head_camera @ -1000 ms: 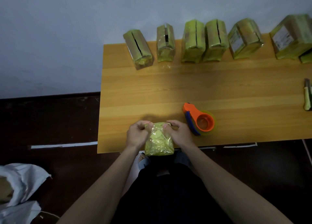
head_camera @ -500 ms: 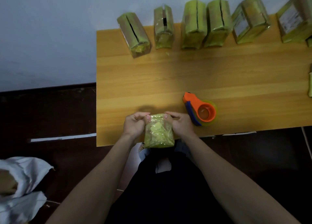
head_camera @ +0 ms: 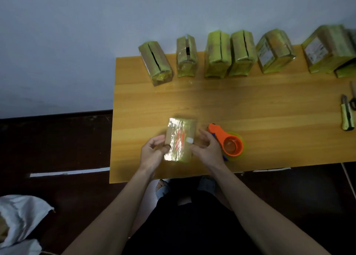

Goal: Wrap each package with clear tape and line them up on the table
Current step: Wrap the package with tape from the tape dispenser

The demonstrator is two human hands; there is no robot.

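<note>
A small brown package (head_camera: 180,139), glossy with clear tape and marked with orange, lies tilted above the wooden table (head_camera: 260,108) near its front edge. My left hand (head_camera: 152,152) grips the package's left side, fingers curled under it. My right hand (head_camera: 206,149) is at its right side with the thumb touching the lower right edge and the fingers loosely spread, slightly apart from it. Several tape-wrapped packages (head_camera: 217,54) stand in a row along the back edge against the wall.
An orange tape dispenser (head_camera: 225,143) lies just right of my right hand. A green-handled utility knife (head_camera: 346,118) and scissors (head_camera: 353,99) lie at the table's right edge. A white bag (head_camera: 19,216) sits on the dark floor at the lower left.
The package has been lifted from the table's front edge and turned over, now showing its broad taped face. My right hand has loosened its hold; my left still holds it.
</note>
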